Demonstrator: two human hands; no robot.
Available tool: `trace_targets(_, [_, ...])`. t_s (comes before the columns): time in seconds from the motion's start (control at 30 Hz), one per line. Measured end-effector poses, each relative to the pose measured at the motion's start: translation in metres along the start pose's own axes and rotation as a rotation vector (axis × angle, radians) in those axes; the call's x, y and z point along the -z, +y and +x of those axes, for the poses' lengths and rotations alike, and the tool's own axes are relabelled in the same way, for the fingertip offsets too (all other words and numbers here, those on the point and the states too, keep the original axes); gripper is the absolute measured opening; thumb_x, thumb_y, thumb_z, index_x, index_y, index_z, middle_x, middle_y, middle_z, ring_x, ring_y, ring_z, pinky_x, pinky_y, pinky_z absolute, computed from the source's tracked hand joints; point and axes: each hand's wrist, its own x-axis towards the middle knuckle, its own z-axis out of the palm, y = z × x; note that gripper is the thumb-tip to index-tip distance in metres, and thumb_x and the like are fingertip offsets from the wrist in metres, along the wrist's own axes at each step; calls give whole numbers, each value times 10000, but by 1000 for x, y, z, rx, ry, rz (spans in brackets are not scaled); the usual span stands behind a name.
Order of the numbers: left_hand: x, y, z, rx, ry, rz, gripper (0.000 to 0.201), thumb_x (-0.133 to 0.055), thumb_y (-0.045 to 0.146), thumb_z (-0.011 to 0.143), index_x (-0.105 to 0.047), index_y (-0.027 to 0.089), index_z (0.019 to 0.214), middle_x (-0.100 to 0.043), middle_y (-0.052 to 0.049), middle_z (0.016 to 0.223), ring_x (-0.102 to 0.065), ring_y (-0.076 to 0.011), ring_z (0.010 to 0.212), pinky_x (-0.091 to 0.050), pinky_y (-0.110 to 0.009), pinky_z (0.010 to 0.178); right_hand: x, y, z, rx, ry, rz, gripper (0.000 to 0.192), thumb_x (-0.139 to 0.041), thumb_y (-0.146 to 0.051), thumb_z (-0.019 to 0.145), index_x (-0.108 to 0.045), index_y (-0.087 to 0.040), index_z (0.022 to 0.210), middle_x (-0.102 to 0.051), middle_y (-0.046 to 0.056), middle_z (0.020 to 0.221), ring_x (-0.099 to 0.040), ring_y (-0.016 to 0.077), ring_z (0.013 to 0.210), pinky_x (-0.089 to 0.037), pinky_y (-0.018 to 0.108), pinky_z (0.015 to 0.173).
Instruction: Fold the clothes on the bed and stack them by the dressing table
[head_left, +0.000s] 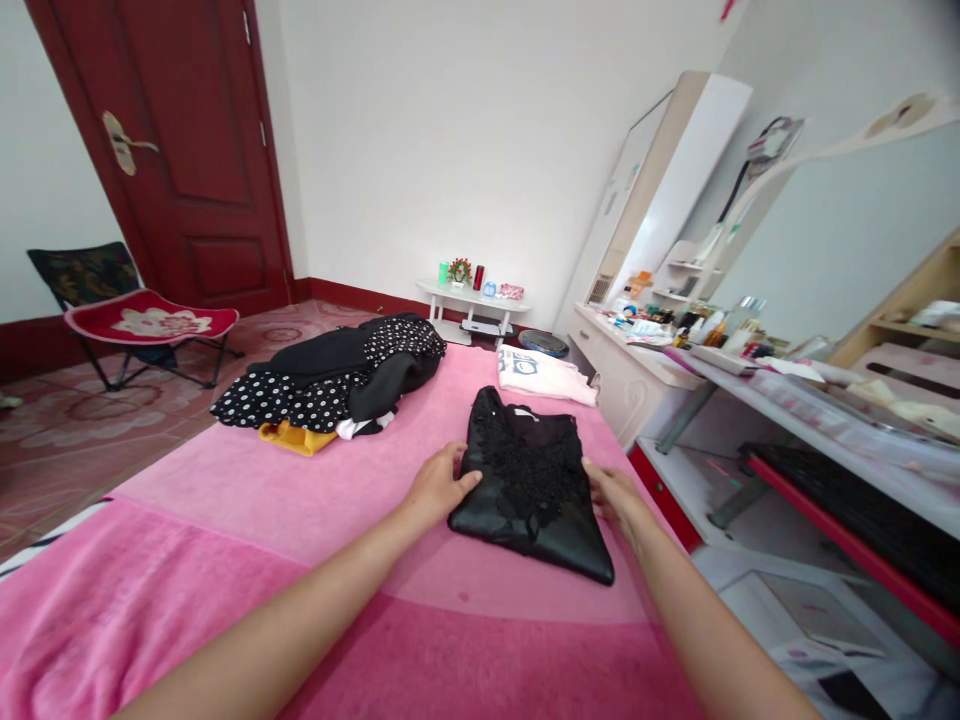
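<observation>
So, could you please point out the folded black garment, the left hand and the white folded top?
folded black garment [529,480]: head view, on its lace middle.
left hand [439,485]: head view, on the back of the hand.
white folded top [544,375]: head view, on its middle.

Folded black lace garment [529,485] on pink bed cover [300,500]. Left hand [439,487] touching garment's left edge, right hand [613,497] its right edge. Polka-dot clothes pile [337,385] beyond-left of garment; white folded top [544,375], possibly sweatshirt, just beyond.
</observation>
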Motion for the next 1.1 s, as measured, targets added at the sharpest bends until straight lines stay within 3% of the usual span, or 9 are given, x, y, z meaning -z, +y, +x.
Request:
trace_targets(0.13, [-2, -3, 7, 133, -33, 0, 668, -681, 313, 726, -402, 132, 1304, -681, -117, 972, -648, -259, 894, -495, -364, 773, -12, -5, 1, 90, 23, -169, 526, -682, -397, 715, -523, -135, 1142, -704, 100, 869, -685, 228, 744, -540, 319, 595])
trace_targets(0.23, [-7, 7, 4, 129, -17, 22, 583, -681, 225, 701, -470, 148, 1239, -663, -116, 1035, -625, -263, 972, -478, -365, 833, -19, -10, 2, 152, 65, -241, 635, -709, -249, 659, -474, -128, 1237, -692, 109, 993, -670, 237, 894, -531, 344, 743])
trace_targets(0.4, [-31, 57, -19, -162, -56, 128, 558, -575, 94, 706, -489, 177, 1251, -600, -113, 1157, -554, -272, 1080, -413, -399, 965, -44, -49, -13, 424, 176, -712, 534, -594, -426, 777, -509, -225, 1264, -608, 107, 1214, -555, 284, 1129, -418, 423, 915])
trace_targets(0.5, [-48, 80, -40, -300, -200, 127, 550, -622, 188, 709, -519, 168, 1249, -592, -138, 1118, -566, -297, 1018, -457, -418, 910, -71, -71, -29, 540, -5, -1040, 685, -468, -657, 787, -468, -228, 1320, -594, 129, 1218, -565, 293, 1103, -418, 403, 883])
trace_targets(0.67, [-51, 75, -62, -570, -493, -35, 595, -671, 184, 662, -558, 234, 1244, -540, -81, 1278, -532, -272, 1124, -433, -345, 967, -103, -65, -39, 675, -142, -1411, 1050, -760, -634, 471, -406, -222, 1370, -557, 190, 1209, -536, 377, 1092, -385, 470, 892])
trace_targets(0.77, [-39, 59, -55, -622, -613, -23, 421, -567, 87, 696, -672, 281, 1055, -670, -3, 1078, -625, -202, 979, -475, -273, 863, -99, -54, -29, 760, -104, -1361, 823, -718, -525, 601, -461, -227, 1324, -621, 146, 1108, -584, 330, 1019, -410, 423, 865])
trace_targets(0.83, [-27, 49, -38, -563, -501, -10, 368, -492, 46, 724, -703, 272, 924, -707, 22, 915, -654, -161, 863, -478, -244, 798, -91, -48, -19, 807, -73, -1220, 599, -629, -404, 719, -500, -251, 1283, -655, 85, 1068, -608, 269, 991, -423, 360, 859])
trace_targets(0.93, [-5, 31, 6, -402, -134, -33, 305, -438, 73, 791, -680, 226, 894, -701, 11, 839, -649, -141, 792, -479, -235, 734, -80, -40, -8, 832, 12, -1020, 465, -565, -321, 763, -544, -252, 1222, -657, 36, 1115, -603, 229, 1015, -423, 315, 878])
trace_targets(1.1, [36, -14, 97, -189, 260, 124, 312, -361, 109, 863, -613, 197, 1024, -656, -43, 1060, -596, -177, 995, -466, -268, 835, -82, -29, -6, 914, 98, -941, 381, -557, -295, 760, -578, -232, 1135, -649, 40, 1081, -588, 227, 986, -416, 319, 882])
